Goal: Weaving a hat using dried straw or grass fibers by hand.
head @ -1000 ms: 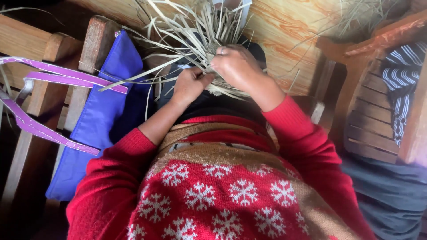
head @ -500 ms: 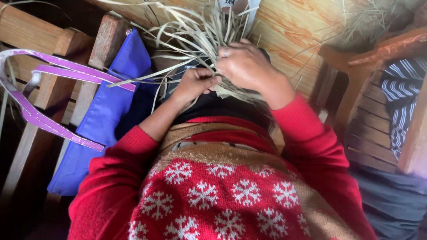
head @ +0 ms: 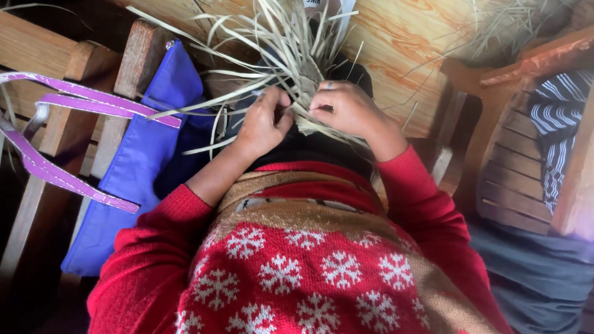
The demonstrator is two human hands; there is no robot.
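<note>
Straw strips are pinched by both hands: left hand and right hand, fingers curled shut, close together.

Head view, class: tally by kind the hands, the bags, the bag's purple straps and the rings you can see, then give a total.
Hands: 2, left hand and right hand
Blue bag: 1
Purple straps: 2
Ring: 1
Total: 6
</note>
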